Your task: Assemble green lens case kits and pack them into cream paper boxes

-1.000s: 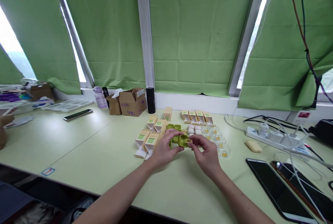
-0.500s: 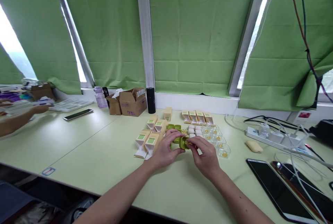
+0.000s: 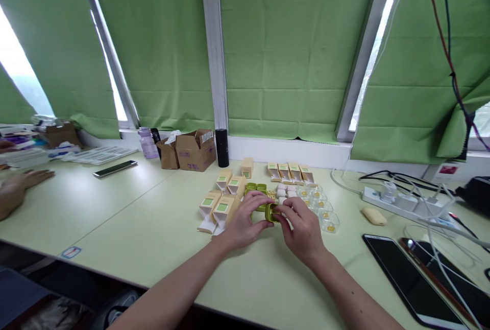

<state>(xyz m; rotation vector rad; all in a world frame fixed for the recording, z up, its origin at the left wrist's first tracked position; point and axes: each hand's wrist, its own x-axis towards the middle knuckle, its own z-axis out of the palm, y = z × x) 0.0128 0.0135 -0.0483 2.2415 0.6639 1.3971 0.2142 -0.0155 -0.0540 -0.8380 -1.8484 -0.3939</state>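
My left hand (image 3: 245, 221) is closed round a small olive-green square case (image 3: 270, 213), its open side turned to the right. My right hand (image 3: 304, 228) pinches at that opening; its fingertips are partly inside, and what they grip is hidden. Behind the case stand more green cases (image 3: 261, 187) and a few small yellow pieces (image 3: 271, 193). White and pale pink rounded blocks (image 3: 282, 192) lie beyond my right hand, partly covered by it. Clear cups with yellow centres (image 3: 329, 221) are grouped to the right. Cream cartons with green labels (image 3: 225, 208) lie left of my left hand.
More cartons (image 3: 294, 171) line the back. A brown cardboard box (image 3: 195, 150), a black cylinder (image 3: 221, 148) and a purple bottle (image 3: 148, 143) stand by the wall. A power strip (image 3: 409, 203) and tablet (image 3: 408, 274) lie right. Another person's hand (image 3: 28, 181) rests far left.
The green case has turned slightly, and my right fingers have moved a little deeper at its opening. At far left, the other person's hand has drawn back from the white tray.
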